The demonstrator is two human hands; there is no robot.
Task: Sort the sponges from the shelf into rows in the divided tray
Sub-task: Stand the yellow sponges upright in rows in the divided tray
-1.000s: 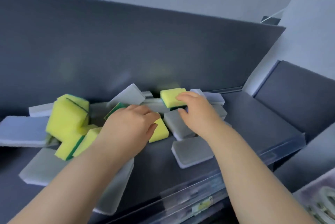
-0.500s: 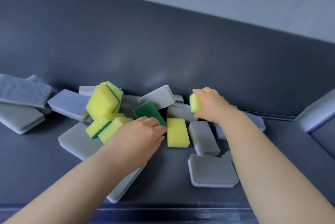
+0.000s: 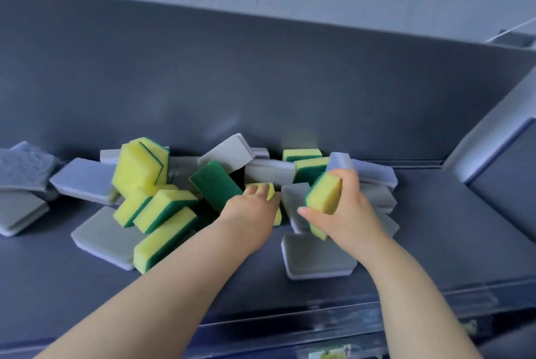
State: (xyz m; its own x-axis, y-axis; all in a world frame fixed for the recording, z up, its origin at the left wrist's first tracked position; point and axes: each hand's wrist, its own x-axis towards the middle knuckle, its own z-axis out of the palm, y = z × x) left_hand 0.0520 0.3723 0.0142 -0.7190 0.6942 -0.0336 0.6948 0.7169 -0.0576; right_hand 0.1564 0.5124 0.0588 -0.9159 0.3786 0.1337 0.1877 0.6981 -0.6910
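Gripping one yellow sponge (image 3: 323, 199), the right hand (image 3: 352, 213) half hides it; left hand (image 3: 249, 212) covers a second sponge (image 3: 272, 191), grip unclear.

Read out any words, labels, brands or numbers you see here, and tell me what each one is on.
No text can be read.
Sticker below the shelf front edge: too blurred to read.
Sponges: no print visible.
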